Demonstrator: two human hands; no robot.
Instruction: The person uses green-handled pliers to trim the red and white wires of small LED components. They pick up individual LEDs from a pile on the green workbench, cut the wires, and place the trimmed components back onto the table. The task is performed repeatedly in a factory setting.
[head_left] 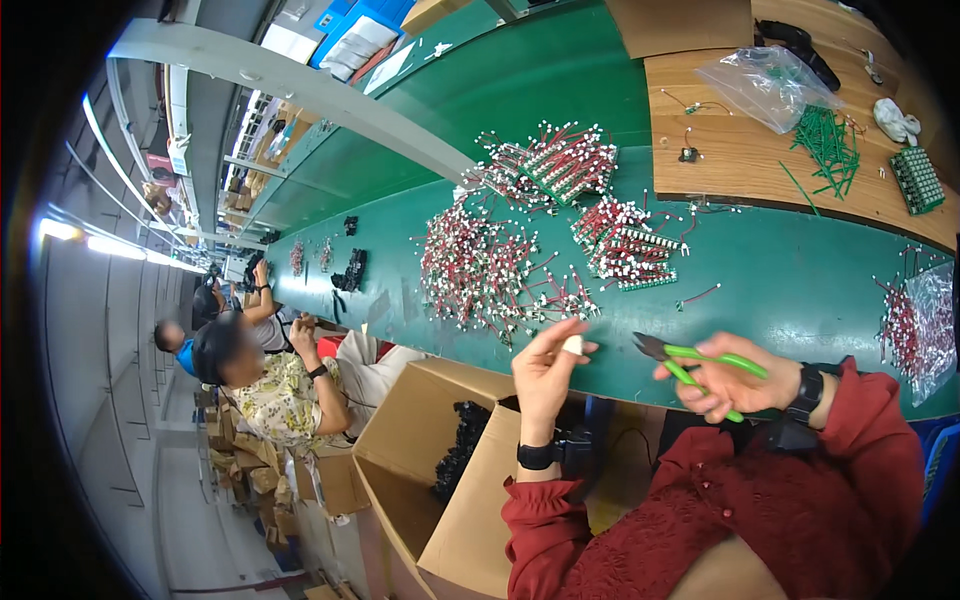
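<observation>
Here small white connector pinched in left hand

**One head-worn fisheye, looking down over the bench**

The single view sits on the worker's head and tilts down and forward, close above the left hand and right hand, whose forearms enter from the lower edge. Beyond the hands the green table stretches away, its edges bowing toward the rim. Left of the left hand, the lens sweeps far down the row of seated workers.
</observation>
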